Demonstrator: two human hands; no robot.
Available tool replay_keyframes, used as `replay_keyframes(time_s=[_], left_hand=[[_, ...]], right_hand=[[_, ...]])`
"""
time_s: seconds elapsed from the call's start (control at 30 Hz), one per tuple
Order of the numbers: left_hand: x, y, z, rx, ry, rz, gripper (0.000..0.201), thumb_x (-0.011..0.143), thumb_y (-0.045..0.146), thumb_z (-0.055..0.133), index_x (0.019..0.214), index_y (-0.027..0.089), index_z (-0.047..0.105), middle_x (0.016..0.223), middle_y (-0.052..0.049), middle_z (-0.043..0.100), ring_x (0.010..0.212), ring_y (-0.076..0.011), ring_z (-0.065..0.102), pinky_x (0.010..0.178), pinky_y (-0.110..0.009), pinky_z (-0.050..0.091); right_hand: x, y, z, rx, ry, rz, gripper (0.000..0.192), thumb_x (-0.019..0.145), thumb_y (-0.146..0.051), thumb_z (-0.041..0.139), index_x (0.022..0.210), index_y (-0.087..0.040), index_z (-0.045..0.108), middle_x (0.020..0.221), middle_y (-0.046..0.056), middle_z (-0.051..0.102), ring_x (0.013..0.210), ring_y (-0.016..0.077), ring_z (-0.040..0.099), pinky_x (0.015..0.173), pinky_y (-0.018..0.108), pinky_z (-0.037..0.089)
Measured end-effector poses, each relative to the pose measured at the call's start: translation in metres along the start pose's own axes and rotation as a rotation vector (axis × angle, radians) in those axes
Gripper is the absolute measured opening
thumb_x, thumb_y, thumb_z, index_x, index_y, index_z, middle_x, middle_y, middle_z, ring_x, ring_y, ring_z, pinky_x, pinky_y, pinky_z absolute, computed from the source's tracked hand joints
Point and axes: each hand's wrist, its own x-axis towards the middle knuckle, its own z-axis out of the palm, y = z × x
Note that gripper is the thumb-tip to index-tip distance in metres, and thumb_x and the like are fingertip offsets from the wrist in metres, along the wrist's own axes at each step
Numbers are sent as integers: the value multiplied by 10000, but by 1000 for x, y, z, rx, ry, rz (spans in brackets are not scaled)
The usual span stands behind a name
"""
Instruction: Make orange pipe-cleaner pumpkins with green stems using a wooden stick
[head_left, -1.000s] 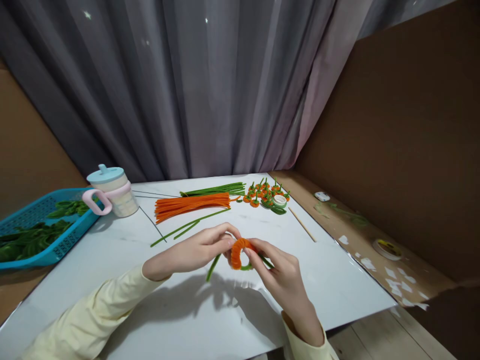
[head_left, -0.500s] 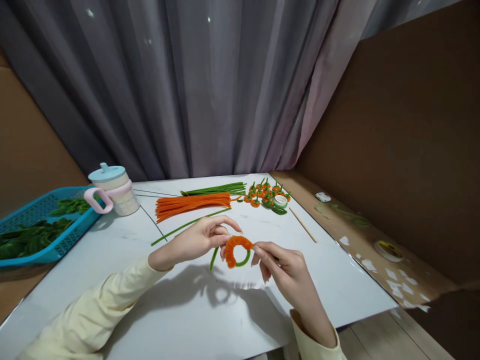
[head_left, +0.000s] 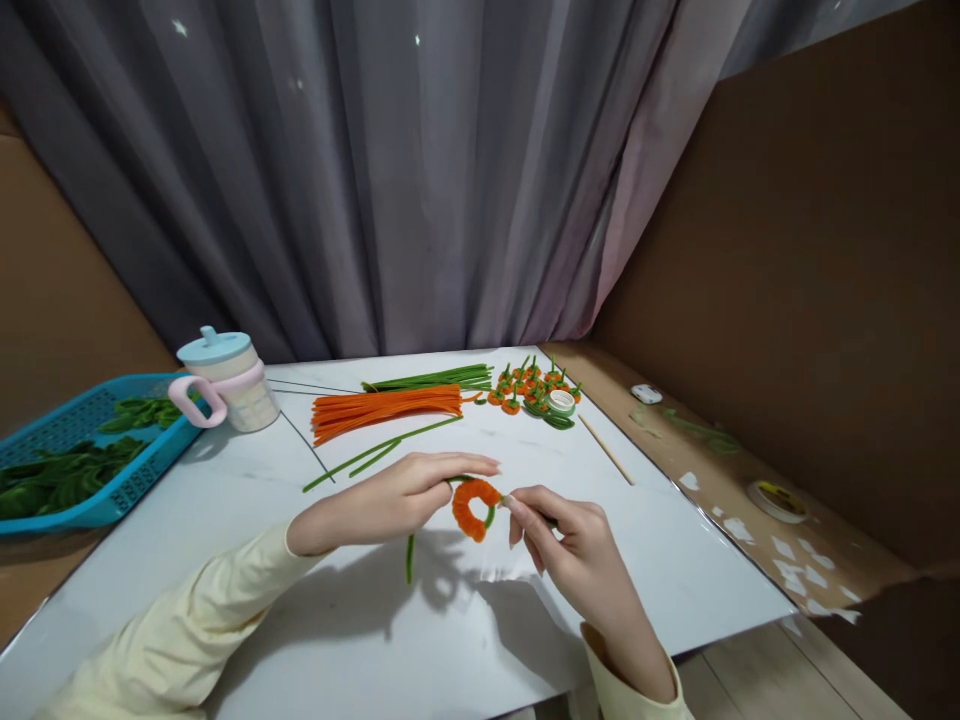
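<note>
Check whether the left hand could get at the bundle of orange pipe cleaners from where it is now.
Probably yes. The white tabletop between the left hand and the orange pipe cleaners holds only two loose green stems, but its fingers are pinching the orange ring.

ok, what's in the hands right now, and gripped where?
Both hold one orange-wrapped green pipe-cleaner ring: left hand pinches its left side, with the green tail hanging below; right hand pinches the right end.

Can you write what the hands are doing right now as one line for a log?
left hand: pinching orange-and-green pipe-cleaner loop | right hand: pinching loop's other side | loop: held above white table | green stem end: hanging down
</note>
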Motion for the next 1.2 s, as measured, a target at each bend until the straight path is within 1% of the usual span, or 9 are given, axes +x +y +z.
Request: replay_keyframes(time_s=[0.17,0.27,0.37,0.47,0.53,0.6,0.8,1.03,1.2], left_hand=[[-4,11,-1,-59,-75,5,313,852,191,452,1105,183,637,1095,-40,662,1011,-221,580,877,-268,407],[-4,12,-1,-97,-101,-13,296,863,240,474,1120,161,599,1018,-52,675,895,-191,604,792,-252,434],[-3,8,5,8,-95,-42,253,800,131,482,1020,151,607,795,-13,679,680,-131,579,642,-206,425],[0,2,14,104,-81,-23,193,740,51,442,808,152,591,667,22,628,551,-89,503,543,-176,371],[2,-2,18,96,-51,-14,178,765,56,399,701,157,531,636,28,594,535,-80,479,532,-173,356],[4,-4,20,78,-5,-41,199,792,71,365,658,164,479,602,37,549,531,-80,458,535,-177,347],[6,2,17,23,96,-105,183,804,92,359,667,170,451,622,44,488,579,-91,433,565,-195,331],[5,5,14,-22,266,-132,163,809,114,359,714,177,475,648,40,489,612,-106,443,580,-209,333],[6,4,12,-10,222,-132,166,815,117,358,728,180,484,684,35,516,650,-108,467,609,-207,349]], right_hand=[[-1,2,4,-97,-11,-86,256,944,-271,409,785,-179,588,604,3,576,503,106,491,507,203,370],[-3,3,7,-154,-44,-144,231,942,-216,394,803,-179,575,594,-10,542,495,100,450,517,204,351],[-4,2,10,-160,-68,-200,217,938,-179,382,809,-175,557,590,-22,507,483,91,402,505,199,324],[-3,0,12,-152,-74,-209,214,940,-174,381,791,-176,535,586,-31,480,474,85,365,499,197,305],[-3,0,13,-154,-70,-189,210,942,-182,388,787,-178,530,582,-35,469,472,84,362,500,196,300],[-3,0,12,-153,-53,-168,207,943,-194,395,788,-178,531,575,-38,462,471,83,365,500,194,298],[-3,1,5,-127,-5,-129,223,940,-218,419,758,-175,540,552,-41,481,453,75,370,485,183,299],[-3,-3,4,-94,-25,-95,244,940,-237,427,726,-176,527,554,-40,490,452,71,380,488,180,308],[-5,-2,2,-114,-64,-63,261,951,-258,411,731,-181,530,569,-34,519,462,79,419,496,186,326]])
